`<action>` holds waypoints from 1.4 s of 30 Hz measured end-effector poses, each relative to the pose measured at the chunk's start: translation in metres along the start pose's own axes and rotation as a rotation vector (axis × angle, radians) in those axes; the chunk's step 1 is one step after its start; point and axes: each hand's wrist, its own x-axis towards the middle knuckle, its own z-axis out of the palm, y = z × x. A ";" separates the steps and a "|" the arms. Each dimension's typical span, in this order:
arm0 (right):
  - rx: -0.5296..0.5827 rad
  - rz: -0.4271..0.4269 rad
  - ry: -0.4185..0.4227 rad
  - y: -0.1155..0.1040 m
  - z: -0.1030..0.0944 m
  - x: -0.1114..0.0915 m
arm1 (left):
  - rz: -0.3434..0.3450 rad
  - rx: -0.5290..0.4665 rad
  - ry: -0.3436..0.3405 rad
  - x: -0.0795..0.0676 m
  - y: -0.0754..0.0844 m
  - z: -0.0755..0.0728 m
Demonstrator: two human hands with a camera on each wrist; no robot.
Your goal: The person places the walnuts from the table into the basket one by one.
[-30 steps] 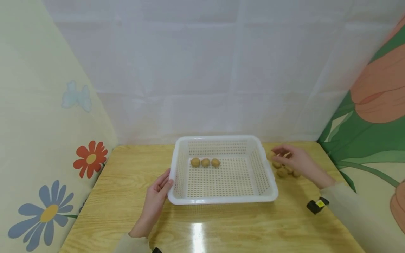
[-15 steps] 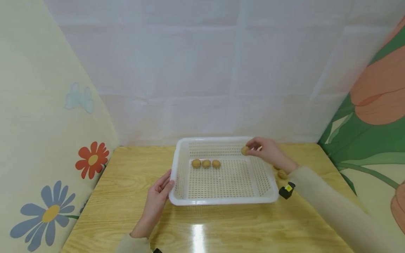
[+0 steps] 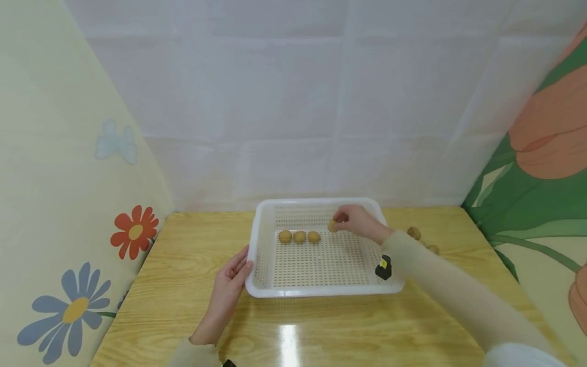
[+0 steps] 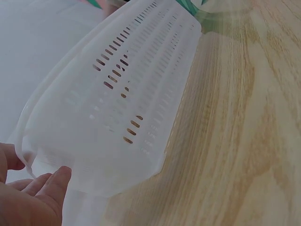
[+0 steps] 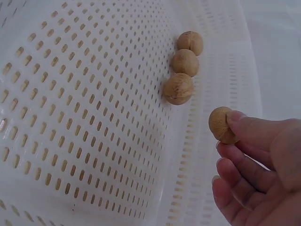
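My right hand (image 3: 357,221) pinches a walnut (image 5: 221,125) between thumb and fingertips, inside the white plastic basket (image 3: 321,291). In the basket, three walnuts (image 3: 299,237) lie in a row along the back, left of the pinched one. The right wrist view shows the held walnut a short gap from the nearest walnut of that row (image 5: 178,88). My left hand (image 3: 229,278) grips the basket's left rim, thumb on top and fingers beneath; the left wrist view has its fingers (image 4: 54,188) against the outer wall.
More walnuts (image 3: 414,233) lie on the wooden table (image 3: 197,244) to the right of the basket, partly behind the right sleeve (image 3: 449,275). A white cloth (image 3: 293,102) hangs behind the table. Flower-printed panels (image 3: 69,229) stand at both sides.
My right hand has carried a walnut from the pile right of the basket leftward over the rim, close to the row. My left hand stays at the left rim.
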 end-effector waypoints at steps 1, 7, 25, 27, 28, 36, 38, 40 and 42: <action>-0.002 -0.001 -0.013 -0.001 0.004 0.003 | 0.001 -0.001 0.002 0.000 0.000 0.000; -0.091 -0.023 -0.058 0.000 0.021 0.017 | 0.006 0.003 0.003 -0.001 0.001 0.001; -0.127 0.019 -0.075 0.011 0.030 0.024 | 0.011 0.009 0.001 0.000 0.000 -0.001; -0.135 -0.007 -0.057 0.010 0.025 0.022 | 0.007 0.007 0.000 0.000 -0.001 -0.002; -0.132 -0.019 -0.052 0.009 0.022 0.021 | 0.006 0.006 -0.002 0.000 -0.001 -0.001; -0.121 -0.109 -0.019 -0.004 -0.009 0.000 | -0.014 0.031 0.008 0.000 0.002 -0.001; -0.121 -0.140 -0.009 -0.003 -0.016 -0.008 | -0.018 0.043 0.013 0.000 0.002 -0.001; -0.130 -0.178 0.009 0.000 -0.023 -0.015 | -0.021 0.052 0.018 0.001 0.002 -0.001; -0.139 -0.213 0.022 0.004 -0.029 -0.024 | -0.023 0.056 0.021 0.001 0.002 -0.001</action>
